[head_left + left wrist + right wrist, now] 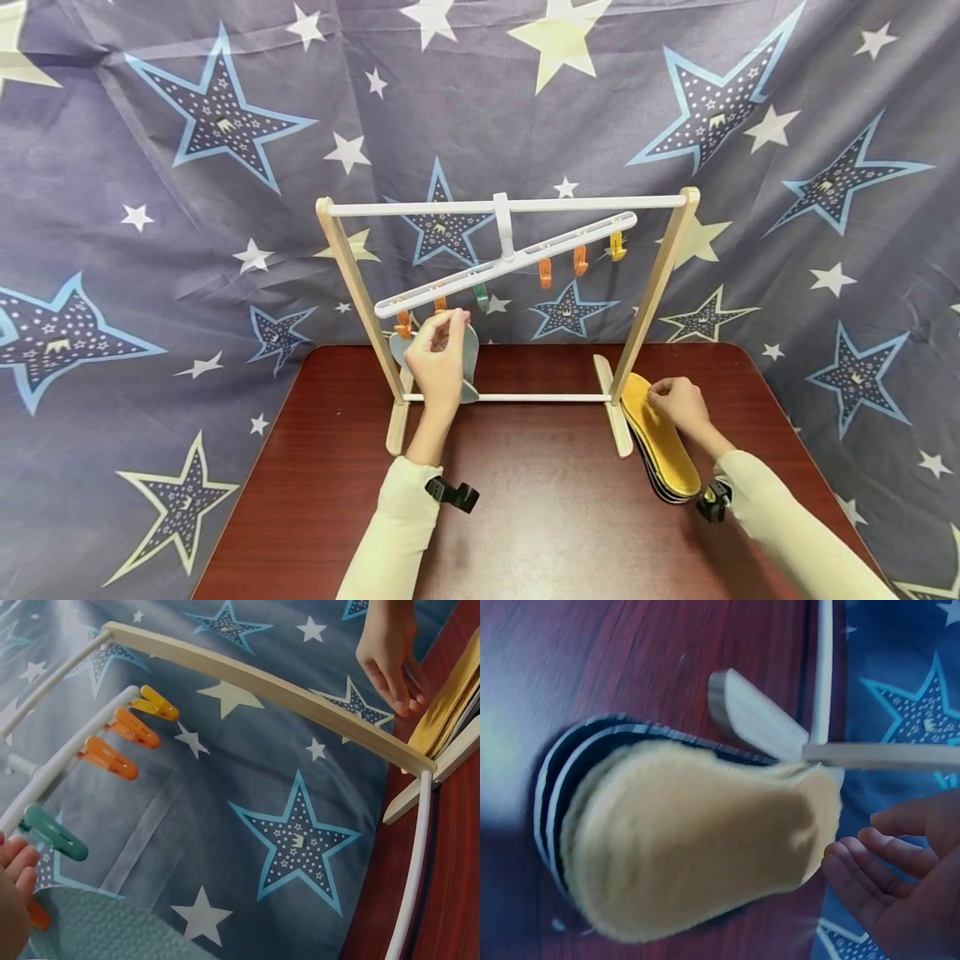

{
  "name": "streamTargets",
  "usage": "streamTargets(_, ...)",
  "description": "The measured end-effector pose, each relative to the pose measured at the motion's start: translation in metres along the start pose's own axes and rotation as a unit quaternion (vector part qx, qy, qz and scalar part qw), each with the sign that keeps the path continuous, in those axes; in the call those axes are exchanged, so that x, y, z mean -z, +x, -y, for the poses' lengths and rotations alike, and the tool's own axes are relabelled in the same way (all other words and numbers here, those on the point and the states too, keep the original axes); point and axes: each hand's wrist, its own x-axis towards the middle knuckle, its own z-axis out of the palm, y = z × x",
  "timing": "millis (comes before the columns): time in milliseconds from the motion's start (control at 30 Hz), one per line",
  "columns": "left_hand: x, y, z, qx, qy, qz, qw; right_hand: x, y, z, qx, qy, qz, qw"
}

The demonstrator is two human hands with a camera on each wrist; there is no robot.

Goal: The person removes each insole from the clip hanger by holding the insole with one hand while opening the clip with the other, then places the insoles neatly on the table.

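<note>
My left hand [438,362] is raised at the lower left end of a white hanger [540,250], thumb and fingers bent close by an orange clip [39,915]. Behind it hangs a grey-blue insole [470,354], textured in the left wrist view; the hand covers part of it. Whether the fingers pinch the clip I cannot tell. My right hand [681,404] is at the far end of a yellow insole [663,442], its fingers [877,855] loosely bent beside the edge. That insole lies atop dark, white-rimmed insoles [555,802].
The hanger hooks over the top bar of a wooden rack [348,275] and slants up to the right. Other clips on it are green [481,293], orange [581,260] and yellow [617,246]. The rack's feet stand on a red-brown table [540,500], before a star-patterned cloth.
</note>
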Motion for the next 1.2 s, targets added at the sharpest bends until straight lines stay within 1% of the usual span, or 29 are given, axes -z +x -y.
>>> streamTargets(67, 0.002, 0.001, 0.0, -0.005, -0.001, -0.017, 0.9998, -0.001, -0.001, 0.007, 0.01, 0.003, -0.006, 0.9999)
streamTargets(200, 0.005, 0.001, -0.002, -0.011, 0.016, -0.056, 0.9982, -0.001, -0.003, 0.021, 0.032, 0.013, -0.012, 0.9993)
streamTargets(300, 0.008, 0.0, -0.01, -0.025, 0.034, -0.08, 0.9959, -0.002, -0.004, 0.031, 0.048, 0.022, -0.014, 0.9985)
streamTargets(400, 0.01, -0.003, -0.019, -0.047, 0.062, -0.092, 0.9927, -0.002, -0.005, 0.04, 0.063, 0.03, -0.017, 0.9974)
streamTargets(467, 0.011, -0.003, -0.019, -0.063, 0.08, -0.093, 0.9905, -0.003, -0.005, 0.046, 0.073, 0.034, -0.015, 0.9967)
streamTargets(533, 0.014, -0.002, -0.011, -0.075, 0.099, -0.087, 0.9884, -0.004, -0.004, 0.051, 0.08, 0.037, -0.013, 0.996)
streamTargets(600, 0.015, 0.002, -0.002, -0.075, 0.114, -0.076, 0.9877, -0.005, -0.004, 0.058, 0.09, 0.038, -0.01, 0.9951)
streamTargets(700, 0.018, 0.01, 0.007, -0.05, 0.125, -0.049, 0.9897, -0.007, -0.002, 0.069, 0.101, 0.044, -0.006, 0.9939)
streamTargets(833, 0.016, 0.02, 0.007, -0.009, 0.124, -0.02, 0.992, -0.009, 0.002, 0.082, 0.123, 0.065, -0.003, 0.9903)
streamTargets(933, 0.014, 0.025, 0.007, 0.008, 0.122, -0.008, 0.9925, -0.01, 0.004, 0.093, 0.143, 0.103, 0.003, 0.9843)
streamTargets(1067, 0.013, 0.027, 0.008, 0.025, 0.1, 0.017, 0.9945, -0.011, 0.006, 0.109, 0.149, 0.164, 0.018, 0.9751)
streamTargets(1200, 0.011, 0.029, 0.01, 0.058, 0.055, 0.036, 0.9962, -0.014, 0.007, 0.125, 0.146, 0.204, 0.026, 0.9676)
